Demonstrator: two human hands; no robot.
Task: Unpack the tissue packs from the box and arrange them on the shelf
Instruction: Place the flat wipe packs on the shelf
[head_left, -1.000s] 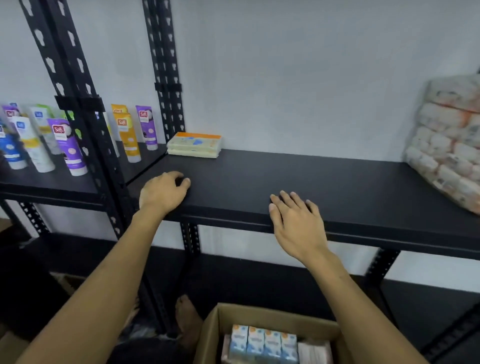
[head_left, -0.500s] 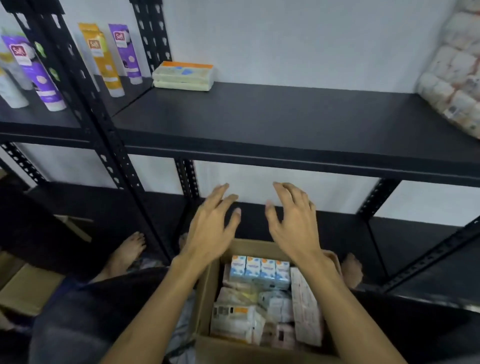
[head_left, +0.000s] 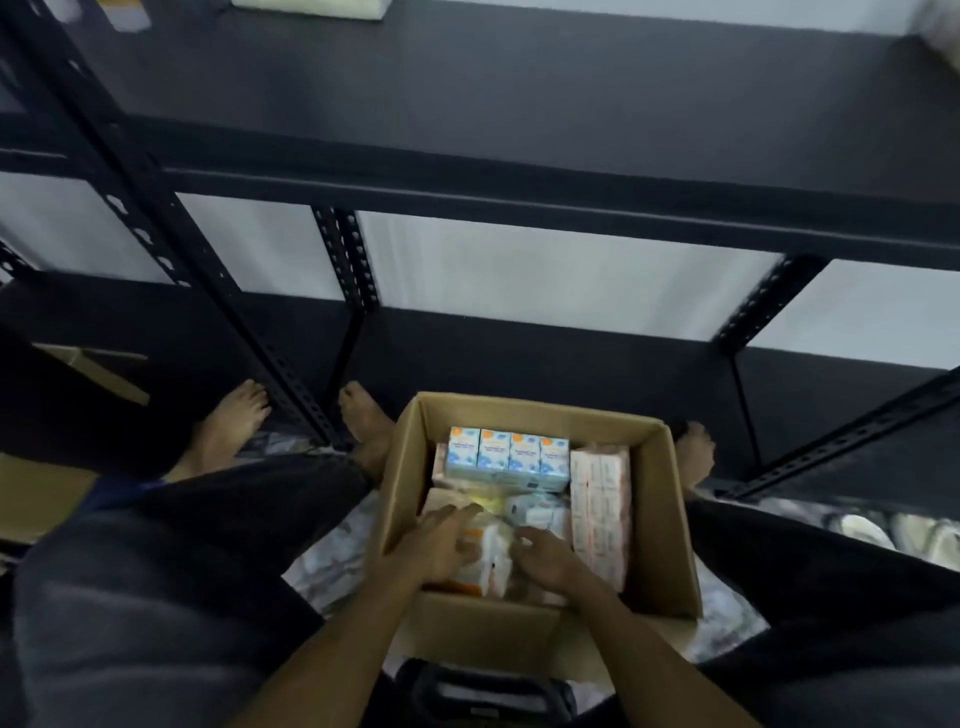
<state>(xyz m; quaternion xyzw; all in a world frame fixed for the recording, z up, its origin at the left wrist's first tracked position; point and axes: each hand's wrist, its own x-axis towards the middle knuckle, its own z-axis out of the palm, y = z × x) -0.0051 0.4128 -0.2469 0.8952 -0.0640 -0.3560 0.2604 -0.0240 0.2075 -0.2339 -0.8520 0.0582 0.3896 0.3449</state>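
Observation:
An open cardboard box sits on the floor between my knees, full of tissue packs. A row of blue-and-white packs stands at its far side, and a tall pink pack lines its right side. A white-and-orange pack lies at the near side. My left hand rests on that pack's left with its fingers stretched out. My right hand touches its right side with the fingers pointing left. The black shelf runs across above, with a flat pack at its far left edge.
Black perforated uprights stand behind the box, and a lower black shelf runs under the top one. Bare feet flank the box. A cardboard piece lies at the left. A dark object sits below the box's near wall.
My view has tipped down from the shelf to the box. Both hands left the shelf edge, dropped into the box and now lie on either side of a pack.

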